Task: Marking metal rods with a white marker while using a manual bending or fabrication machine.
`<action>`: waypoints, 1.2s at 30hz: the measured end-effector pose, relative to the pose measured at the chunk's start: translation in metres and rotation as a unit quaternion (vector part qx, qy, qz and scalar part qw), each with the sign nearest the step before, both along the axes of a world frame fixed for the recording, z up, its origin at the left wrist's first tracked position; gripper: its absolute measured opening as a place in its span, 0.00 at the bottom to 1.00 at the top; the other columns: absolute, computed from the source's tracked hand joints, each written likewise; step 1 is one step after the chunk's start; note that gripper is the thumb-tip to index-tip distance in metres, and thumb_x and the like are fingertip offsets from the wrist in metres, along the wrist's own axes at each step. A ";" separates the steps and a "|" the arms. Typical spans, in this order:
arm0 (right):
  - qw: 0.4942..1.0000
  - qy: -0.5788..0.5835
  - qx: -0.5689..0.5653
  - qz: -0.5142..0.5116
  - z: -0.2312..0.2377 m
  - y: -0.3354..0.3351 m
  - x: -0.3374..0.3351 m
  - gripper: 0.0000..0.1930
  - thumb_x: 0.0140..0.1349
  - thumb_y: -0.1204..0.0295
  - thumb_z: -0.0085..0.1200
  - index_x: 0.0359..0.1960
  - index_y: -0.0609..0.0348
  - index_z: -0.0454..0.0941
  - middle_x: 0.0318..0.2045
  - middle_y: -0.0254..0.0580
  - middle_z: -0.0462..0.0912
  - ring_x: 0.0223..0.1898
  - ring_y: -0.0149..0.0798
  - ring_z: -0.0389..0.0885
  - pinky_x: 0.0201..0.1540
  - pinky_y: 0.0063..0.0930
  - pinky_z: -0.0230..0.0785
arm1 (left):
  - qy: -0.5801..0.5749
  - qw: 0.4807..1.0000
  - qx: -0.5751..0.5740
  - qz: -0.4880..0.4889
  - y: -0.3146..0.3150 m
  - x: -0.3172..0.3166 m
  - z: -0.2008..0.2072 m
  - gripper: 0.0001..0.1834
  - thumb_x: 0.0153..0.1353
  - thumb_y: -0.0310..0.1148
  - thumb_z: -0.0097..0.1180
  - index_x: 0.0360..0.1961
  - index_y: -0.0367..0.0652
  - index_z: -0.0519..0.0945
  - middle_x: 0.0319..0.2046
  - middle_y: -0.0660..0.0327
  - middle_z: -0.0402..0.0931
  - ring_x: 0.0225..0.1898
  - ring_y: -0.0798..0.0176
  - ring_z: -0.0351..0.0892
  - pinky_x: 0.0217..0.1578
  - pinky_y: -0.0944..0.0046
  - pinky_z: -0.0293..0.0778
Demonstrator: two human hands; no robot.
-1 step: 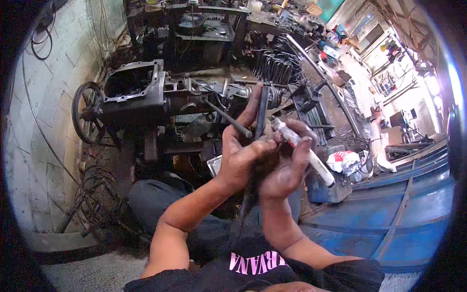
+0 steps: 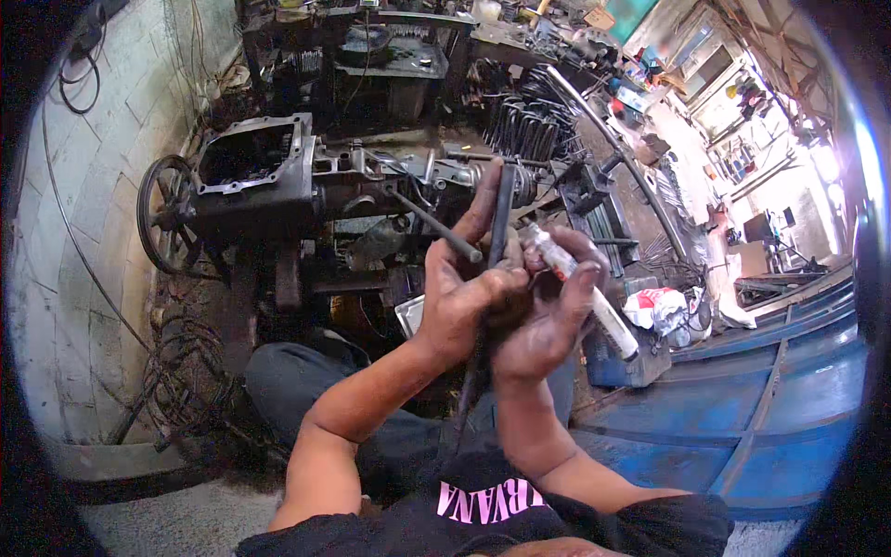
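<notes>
My left hand (image 2: 453,302) is closed around a dark narrow bar (image 2: 502,209), its index finger stretched along the bar. The lower part of the bar runs down past my wrists toward my lap. My right hand (image 2: 548,334) grips a white marker pen (image 2: 614,327) with a red patch. The pen slants, its narrow end up beside the bar and its dark end down to the right. Whether the narrow end touches the bar I cannot tell. A grey rod (image 2: 432,223) ends against the left hand's thumb side; whether it is held is unclear.
Beyond my hands stands a greasy machine with an open metal housing (image 2: 251,153) and a spoked wheel (image 2: 167,218). A bundle of bent dark rods (image 2: 534,125) lies behind. To the right are a white plastic bag (image 2: 654,306) and blue metal sheets (image 2: 715,399). Coiled cable (image 2: 186,371) lies at left.
My right hand and the marker pen have shifted very slightly, the pen's narrow end moving a little to the right. The left hand and the bar hold still.
</notes>
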State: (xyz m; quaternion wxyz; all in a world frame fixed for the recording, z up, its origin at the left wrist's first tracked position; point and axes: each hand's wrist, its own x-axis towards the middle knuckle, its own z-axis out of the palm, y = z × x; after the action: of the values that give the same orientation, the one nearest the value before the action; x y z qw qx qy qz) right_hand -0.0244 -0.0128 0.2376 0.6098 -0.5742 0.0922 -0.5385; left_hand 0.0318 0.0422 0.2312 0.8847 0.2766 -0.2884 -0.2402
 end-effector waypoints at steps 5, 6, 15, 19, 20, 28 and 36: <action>0.997 0.006 -0.057 -0.058 -0.003 0.004 0.009 0.27 0.72 0.50 0.35 0.56 0.63 0.63 0.40 0.42 0.72 0.41 0.33 0.71 0.48 0.29 0.66 | -0.052 0.997 0.057 0.004 0.010 0.000 0.004 0.49 0.47 0.30 0.54 0.71 0.37 0.48 0.51 0.61 0.72 0.40 0.73 0.71 0.47 0.72 0.67; 0.994 -0.003 -0.073 -0.079 -0.004 0.004 0.013 0.28 0.71 0.49 0.36 0.52 0.67 0.66 0.41 0.47 0.76 0.43 0.36 0.74 0.49 0.32 0.65 | -0.061 0.996 0.069 0.003 0.011 0.000 0.005 0.49 0.46 0.31 0.54 0.71 0.36 0.48 0.54 0.60 0.71 0.41 0.73 0.71 0.49 0.71 0.66; 0.979 -0.019 -0.149 -0.137 -0.003 -0.006 0.023 0.29 0.70 0.49 0.38 0.53 0.67 0.66 0.49 0.51 0.71 0.49 0.43 0.72 0.56 0.40 0.62 | -0.205 0.976 0.028 0.069 0.007 0.001 0.007 0.48 0.58 0.50 0.44 0.70 0.31 0.43 0.67 0.46 0.55 0.63 0.57 0.63 0.64 0.60 0.53; 0.979 0.020 -0.118 -0.165 0.002 -0.002 0.021 0.29 0.70 0.48 0.36 0.53 0.67 0.66 0.48 0.50 0.71 0.47 0.43 0.72 0.54 0.39 0.63 | -0.216 0.976 0.016 0.001 0.007 0.000 0.008 0.48 0.60 0.54 0.42 0.70 0.31 0.41 0.69 0.45 0.50 0.68 0.55 0.56 0.65 0.61 0.49; 0.986 0.009 -0.099 -0.137 0.003 -0.001 0.022 0.30 0.70 0.48 0.36 0.53 0.67 0.66 0.48 0.50 0.71 0.48 0.42 0.72 0.54 0.39 0.63 | -0.184 0.981 0.053 0.002 0.008 -0.001 0.009 0.54 0.56 0.66 0.41 0.72 0.37 0.41 0.70 0.52 0.48 0.68 0.59 0.54 0.65 0.62 0.51; 0.973 0.016 -0.188 -0.133 0.009 -0.004 0.031 0.31 0.69 0.46 0.35 0.55 0.66 0.63 0.45 0.47 0.70 0.46 0.39 0.69 0.52 0.37 0.61 | -0.177 0.981 0.037 0.071 0.007 0.004 0.008 0.52 0.59 0.61 0.41 0.71 0.32 0.40 0.66 0.47 0.56 0.65 0.55 0.59 0.64 0.59 0.54; 0.980 0.002 -0.163 -0.116 0.008 -0.008 0.035 0.32 0.68 0.45 0.39 0.57 0.66 0.62 0.44 0.45 0.70 0.46 0.37 0.69 0.52 0.36 0.61 | -0.199 0.976 0.031 0.080 0.003 0.008 0.006 0.51 0.57 0.53 0.48 0.71 0.33 0.40 0.68 0.46 0.53 0.64 0.57 0.59 0.64 0.60 0.51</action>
State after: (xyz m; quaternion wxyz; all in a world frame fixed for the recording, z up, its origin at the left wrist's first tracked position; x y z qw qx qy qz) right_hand 0.0110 -0.0207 0.2454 0.4409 -0.6525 0.0704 -0.6123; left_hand 0.0399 0.0453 0.2369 0.8171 0.3685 -0.4276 -0.1177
